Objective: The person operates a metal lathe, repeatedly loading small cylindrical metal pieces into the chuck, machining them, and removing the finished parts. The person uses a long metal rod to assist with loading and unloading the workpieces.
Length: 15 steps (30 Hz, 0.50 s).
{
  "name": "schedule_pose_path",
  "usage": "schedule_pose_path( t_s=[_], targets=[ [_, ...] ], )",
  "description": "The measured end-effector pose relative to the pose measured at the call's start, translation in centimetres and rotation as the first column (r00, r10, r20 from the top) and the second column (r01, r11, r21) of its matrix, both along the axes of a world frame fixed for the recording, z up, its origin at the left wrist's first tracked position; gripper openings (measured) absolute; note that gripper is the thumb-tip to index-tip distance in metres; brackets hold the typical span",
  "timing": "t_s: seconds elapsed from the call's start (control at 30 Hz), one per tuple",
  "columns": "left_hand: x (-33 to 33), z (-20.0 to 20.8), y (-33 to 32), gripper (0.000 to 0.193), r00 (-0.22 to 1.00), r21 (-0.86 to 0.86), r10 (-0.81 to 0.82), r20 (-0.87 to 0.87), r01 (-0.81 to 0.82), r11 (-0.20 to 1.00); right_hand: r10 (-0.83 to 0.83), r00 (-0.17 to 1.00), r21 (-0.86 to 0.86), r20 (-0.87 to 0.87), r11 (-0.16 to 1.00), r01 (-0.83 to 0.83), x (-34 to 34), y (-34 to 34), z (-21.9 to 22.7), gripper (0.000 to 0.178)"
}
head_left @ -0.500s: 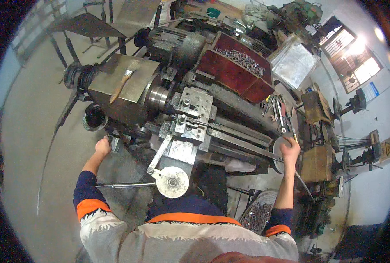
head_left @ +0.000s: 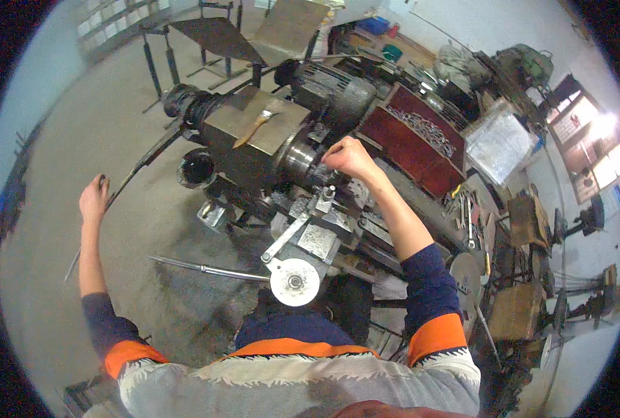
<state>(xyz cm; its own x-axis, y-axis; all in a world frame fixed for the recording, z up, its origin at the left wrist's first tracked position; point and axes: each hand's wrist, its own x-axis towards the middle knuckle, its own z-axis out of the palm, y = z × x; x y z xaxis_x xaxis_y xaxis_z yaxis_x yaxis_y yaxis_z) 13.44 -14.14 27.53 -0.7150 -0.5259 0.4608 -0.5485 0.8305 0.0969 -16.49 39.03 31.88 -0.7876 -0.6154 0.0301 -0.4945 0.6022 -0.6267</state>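
A small metal lathe lies before me, its headstock cover (head_left: 275, 115) at the upper middle. My right hand (head_left: 350, 159) reaches over the bed to the shiny round chuck (head_left: 299, 159). Its fingers are pinched together at the chuck's face, and what they hold is hidden. Out to the left, my left hand (head_left: 94, 200) is raised and closed, with a small dark bit showing at its fingertips. A long thin lever (head_left: 146, 159) slopes down from the headstock and passes by that hand. Below my right forearm sit the tool post (head_left: 326, 200) and a pale round dial (head_left: 295, 282).
A wooden-handled brush (head_left: 258, 129) lies on the headstock cover. Behind the bed stands a dark red box (head_left: 411, 143) of small metal parts. Wrenches (head_left: 469, 219) lie to the right, near a handwheel (head_left: 465, 272). A long bar handle (head_left: 205, 269) sticks out leftward from the dial.
My right hand has left the handwheel at the right and come to the chuck. My left hand has moved from below the headstock out to the far left. The view has shifted left.
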Motion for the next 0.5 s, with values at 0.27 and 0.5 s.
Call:
schedule_pose_path(
  t_s=[0.27,0.5],
  targets=[
    [7.2,-4.6,2.2,0.061,0.944,0.269,0.298,0.139,-0.326,0.906,-0.018,0.999,0.201,-0.029,0.979,0.024,0.2,-3.2,-1.1,0.025],
    [6.9,-2.7,11.0,0.058,0.912,0.319,0.38,0.155,-0.411,0.854,-0.015,0.992,0.116,-0.123,0.993,0.029,-1.1,-3.4,-2.7,0.025]
  ],
)
